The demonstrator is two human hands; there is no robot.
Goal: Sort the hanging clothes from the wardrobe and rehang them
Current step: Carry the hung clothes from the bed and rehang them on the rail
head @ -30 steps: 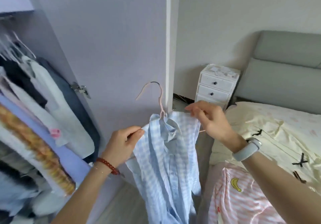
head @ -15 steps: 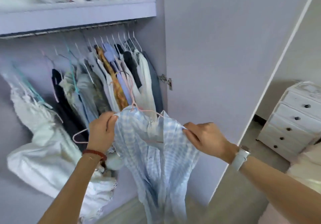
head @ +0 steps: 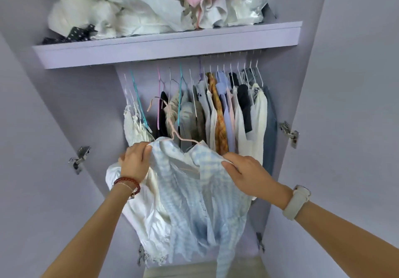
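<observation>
A pale blue checked shirt (head: 194, 191) on a pink wire hanger (head: 172, 131) is held up before the open wardrobe, below the rail (head: 216, 56). The left shoulder is pinched by the curled fingers of the left hand (head: 135, 162), the right shoulder by those of the right hand (head: 244, 173). The hook is best lifted into the gap between the dark garment (head: 163, 109) and the white lace top (head: 135, 124), with the shirt kept level so neither shoulder slips off the hanger.
</observation>
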